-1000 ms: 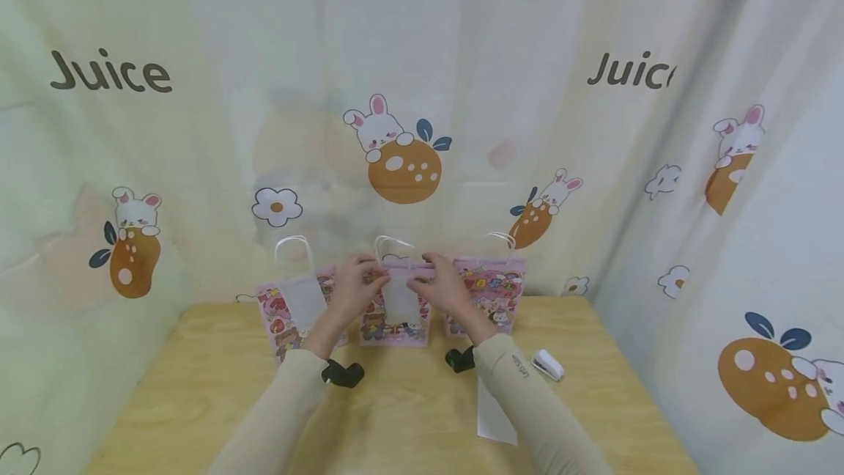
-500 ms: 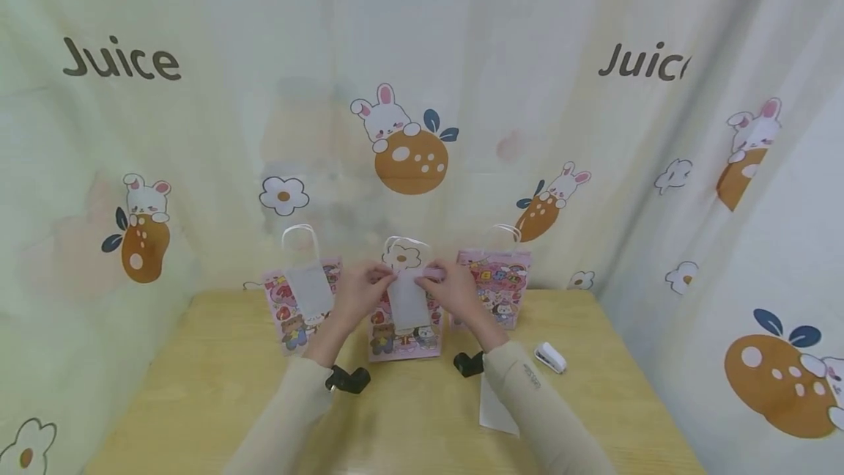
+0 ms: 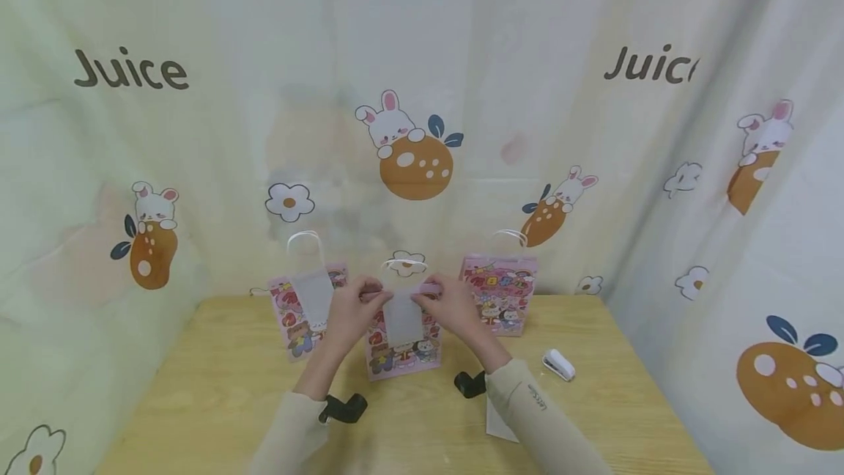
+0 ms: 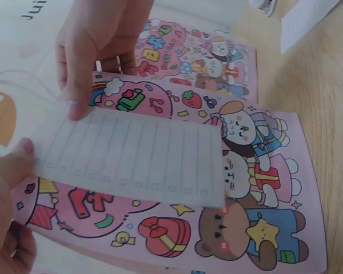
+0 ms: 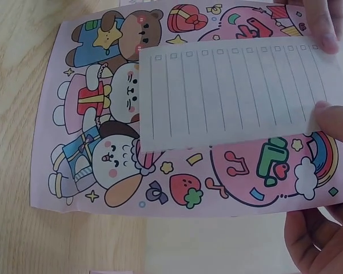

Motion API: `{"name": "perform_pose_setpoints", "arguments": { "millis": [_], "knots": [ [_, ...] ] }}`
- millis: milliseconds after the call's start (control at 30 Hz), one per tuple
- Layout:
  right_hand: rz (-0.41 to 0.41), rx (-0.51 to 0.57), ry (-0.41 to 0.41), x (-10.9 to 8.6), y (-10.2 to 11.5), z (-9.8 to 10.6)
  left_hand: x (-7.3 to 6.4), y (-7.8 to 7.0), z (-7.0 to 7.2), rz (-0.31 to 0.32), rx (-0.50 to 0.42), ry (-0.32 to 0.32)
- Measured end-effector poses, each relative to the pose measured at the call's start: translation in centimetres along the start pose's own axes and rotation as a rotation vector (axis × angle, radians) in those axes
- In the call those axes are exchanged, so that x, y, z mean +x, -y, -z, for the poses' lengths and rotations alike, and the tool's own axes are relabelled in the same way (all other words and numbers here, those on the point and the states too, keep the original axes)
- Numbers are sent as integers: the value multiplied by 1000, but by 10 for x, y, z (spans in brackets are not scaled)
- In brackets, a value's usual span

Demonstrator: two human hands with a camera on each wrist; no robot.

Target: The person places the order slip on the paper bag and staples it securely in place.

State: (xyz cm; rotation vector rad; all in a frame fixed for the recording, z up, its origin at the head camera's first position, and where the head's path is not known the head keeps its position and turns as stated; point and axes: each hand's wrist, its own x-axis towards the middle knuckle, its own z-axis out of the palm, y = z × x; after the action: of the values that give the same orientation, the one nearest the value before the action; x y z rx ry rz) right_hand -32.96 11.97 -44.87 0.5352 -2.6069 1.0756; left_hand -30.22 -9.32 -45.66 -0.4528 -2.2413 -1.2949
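Observation:
A pink cartoon gift bag (image 3: pixel 404 366) with a white twisted handle stands in the middle, tilted a little. Against its upper front lies a lined paper slip (image 5: pixel 223 94) with small checkboxes along one edge. My left hand (image 3: pixel 354 308) pinches the bag's top edge on the left, its thumb at the slip's corner. On the other side my right hand (image 3: pixel 455 308) pinches the same edge, thumb on the slip's other corner. In the left wrist view the slip (image 4: pixel 131 154) lies flat over the bag's printed animals.
A similar bag (image 3: pixel 283 306) with a slip on its front leans at left. Another bag (image 3: pixel 501 288) stands at right against the curtain (image 3: pixel 250 130). A white stapler (image 3: pixel 559 365) and a white paper (image 3: pixel 499 420) lie on the wooden table (image 3: pixel 198 380). Black devices (image 3: pixel 346 409) sit at both wrists.
Both hands have brought the middle bag lower and nearer to me, with the slip at its front. The side bags and stapler stay put while the head view shifts slightly.

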Motion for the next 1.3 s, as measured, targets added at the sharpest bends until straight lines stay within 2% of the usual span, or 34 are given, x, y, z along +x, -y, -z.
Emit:
{"name": "perform_pose_setpoints", "arguments": {
  "millis": [200,267,433,700,867,967,1033,1133,1200,1300],
  "knots": [
    [-19,51,-2,3,4,0,7,0,6,44,-30,119],
    [-19,71,19,0,4,-3,3,2,7,80,-38,148],
    [11,104,29,-10,5,-7,-7,4,10,132,-63,164],
    [33,104,35,-11,4,-7,-7,2,11,129,-91,170],
    [59,63,45,-16,4,-10,-13,5,14,45,-41,136],
    [34,5,65,-27,2,-11,-22,7,16,41,-29,141],
    [12,-3,71,-36,-1,-5,-25,8,16,52,-26,148],
    [-7,20,38,-45,-10,14,-21,10,15,30,-27,150],
    [19,41,18,-52,-24,32,-15,11,14,-3,-32,151],
    [14,-7,-9,-67,-52,59,-7,11,13,-31,-32,157]
  ]
}}
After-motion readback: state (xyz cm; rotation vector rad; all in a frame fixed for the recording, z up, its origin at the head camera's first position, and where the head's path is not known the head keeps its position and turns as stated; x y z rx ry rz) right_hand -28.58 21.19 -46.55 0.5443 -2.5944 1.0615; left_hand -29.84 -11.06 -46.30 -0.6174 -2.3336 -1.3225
